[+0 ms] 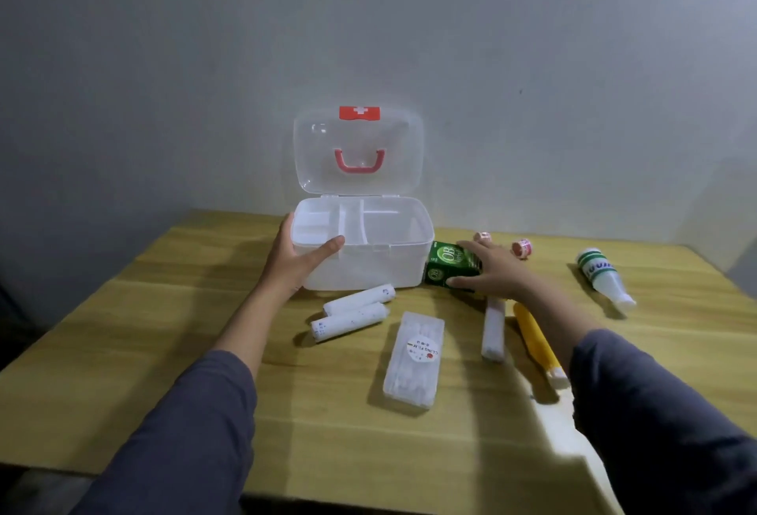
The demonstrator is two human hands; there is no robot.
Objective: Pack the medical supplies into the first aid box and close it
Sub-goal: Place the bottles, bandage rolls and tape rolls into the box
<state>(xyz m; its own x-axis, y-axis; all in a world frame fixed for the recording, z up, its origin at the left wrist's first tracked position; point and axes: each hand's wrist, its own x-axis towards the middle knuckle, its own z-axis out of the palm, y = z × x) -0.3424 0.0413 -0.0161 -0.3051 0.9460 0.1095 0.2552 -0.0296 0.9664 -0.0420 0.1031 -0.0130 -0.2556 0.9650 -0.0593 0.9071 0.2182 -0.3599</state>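
The white first aid box [389, 264] stands open at the back of the table, its clear lid [356, 150] with red handle upright and a white divider tray inside. My left hand [297, 258] grips the box's front left corner, thumb over the rim. My right hand [491, 267] wraps around the green carton [446, 264] lying just right of the box. Two white gauze rolls [354, 312] lie in front of the box. A clear cotton swab case [414, 357], another white roll [492, 330] and a yellow tube [534, 336] lie nearer to me.
Two small pink tape rolls [521, 247] sit behind my right hand. A white bottle with green stripes [602, 273] lies on its side at the far right. The wooden table [164, 350] stands against a grey wall; its edges run close on the left and front.
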